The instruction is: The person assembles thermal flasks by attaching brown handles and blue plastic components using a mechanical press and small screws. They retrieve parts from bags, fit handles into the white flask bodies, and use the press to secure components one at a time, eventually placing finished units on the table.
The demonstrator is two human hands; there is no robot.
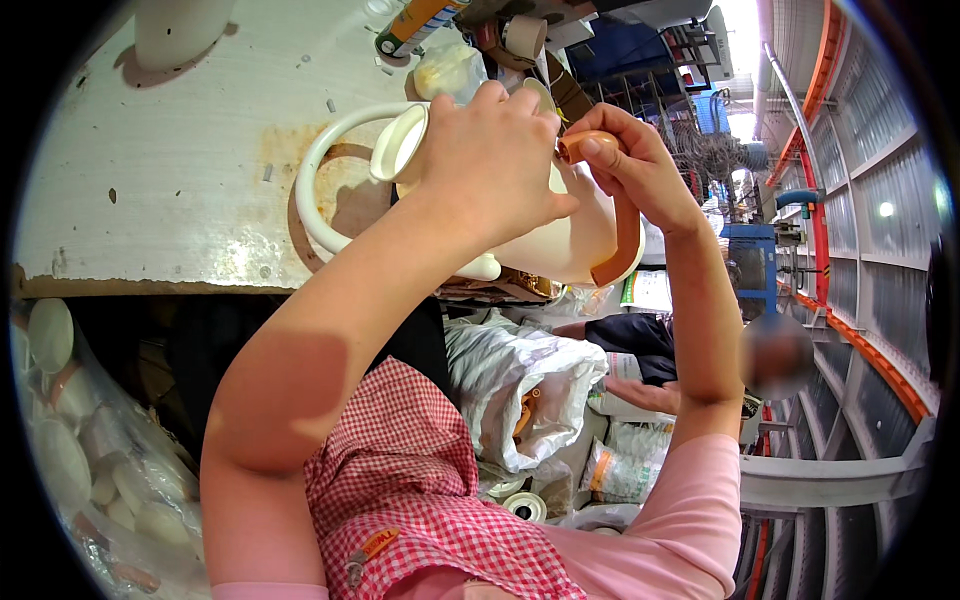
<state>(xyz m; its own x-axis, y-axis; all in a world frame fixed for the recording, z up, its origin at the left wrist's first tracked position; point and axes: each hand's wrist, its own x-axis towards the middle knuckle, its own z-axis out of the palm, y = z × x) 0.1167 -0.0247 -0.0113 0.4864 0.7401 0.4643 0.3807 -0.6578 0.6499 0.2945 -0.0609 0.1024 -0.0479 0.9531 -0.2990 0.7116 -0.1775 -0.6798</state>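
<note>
1. Fingers of the left hand (495, 160) are curled tight around a cream jug (560, 235) in the upper middle of the frame. The knuckles face the camera, so the fingertips are hidden behind the jug.
2. The left arm comes up from the lower left, bends at the elbow, and reaches to the jug. The back of the hand faces the camera.
3. The right hand (635, 165) is just right of the left hand. Its thumb and first fingers are pinched shut on the top end of an orange strip (622, 240).
4. The strip runs down the right side of the jug and curves in at the bottom, lying against the jug's wall.
5. The right arm comes up from the lower right, almost straight, with the wrist bent over the jug.
6. The jug has a round open spout (400, 145) on its left side, pointing to the upper left.
7. A white ring (312, 205) curves out to the left of the jug. I cannot tell if it is joined to the jug.
8. Behind the jug is a white table (170, 170) with rust marks, in the upper left.
9. A red checked apron (420, 480) is at the bottom middle.
10. A clear bag of white cups (70, 440) sits at the lower left.
11. Another person's open hand (645, 395) shows at the middle right, beside white sacks (520, 385).
</note>
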